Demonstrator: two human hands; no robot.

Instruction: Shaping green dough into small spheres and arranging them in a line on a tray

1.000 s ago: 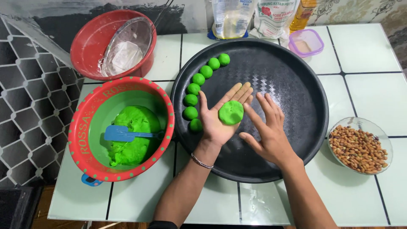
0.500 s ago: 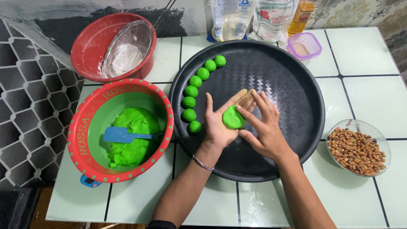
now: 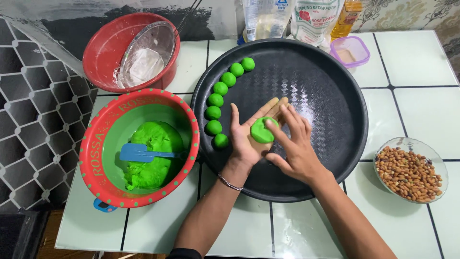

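The left hand (image 3: 249,139) lies palm-up and open over the black tray (image 3: 335,81), cradling a green dough disc (image 3: 261,130); the right hand (image 3: 294,146), fingers spread, presses its 3 o'clock edge, hiding that rim. Open tray floor spreads from 12 to 3 o'clock. Seven dough balls (image 3: 215,100) curve along 9 o'clock. The disc is roundish, with no clear long axis.

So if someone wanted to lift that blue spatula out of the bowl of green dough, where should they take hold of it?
Probably by the blue spatula's handle end, near the bowl's right rim, coming from above and the right. The handle lies nearly flat on the green dough with that end free, while the broad left end rests on the sticky mass.
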